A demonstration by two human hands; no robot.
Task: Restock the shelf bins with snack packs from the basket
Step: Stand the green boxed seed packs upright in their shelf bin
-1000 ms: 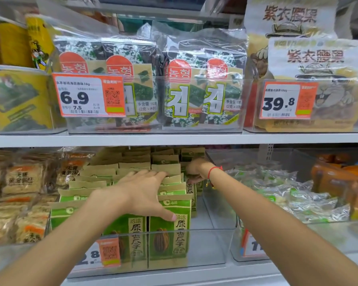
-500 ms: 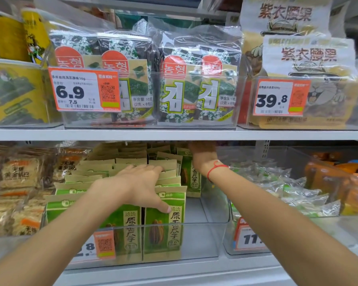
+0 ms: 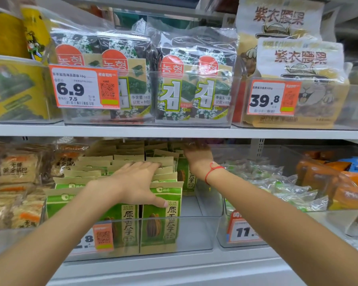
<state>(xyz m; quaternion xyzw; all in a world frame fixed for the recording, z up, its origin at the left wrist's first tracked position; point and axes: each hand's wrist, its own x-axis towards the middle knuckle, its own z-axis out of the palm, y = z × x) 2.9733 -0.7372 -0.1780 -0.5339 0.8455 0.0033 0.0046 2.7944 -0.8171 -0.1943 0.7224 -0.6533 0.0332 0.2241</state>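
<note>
Green sunflower-seed packs [image 3: 163, 223] stand in rows in a clear shelf bin [image 3: 196, 234] on the lower shelf. My left hand [image 3: 136, 182] lies flat over the tops of the front rows, fingers spread, thumb pressed on the face of the front right pack. My right hand [image 3: 197, 156] reaches deep to the back right of the same bin, above a lone green pack [image 3: 183, 176]. Its fingers are hidden in shadow under the upper shelf. The basket is out of view.
The white upper shelf edge [image 3: 174, 132] hangs low over the bin, with seaweed packs [image 3: 186, 83] above it. A bin of clear-wrapped snacks [image 3: 277, 186] sits to the right and rice-crust packs [image 3: 17, 168] to the left. Bare bin floor [image 3: 203, 207] shows right of the front packs.
My right hand has moved further back and up in the bin, under the upper shelf. My left hand has stayed spread on the front packs.
</note>
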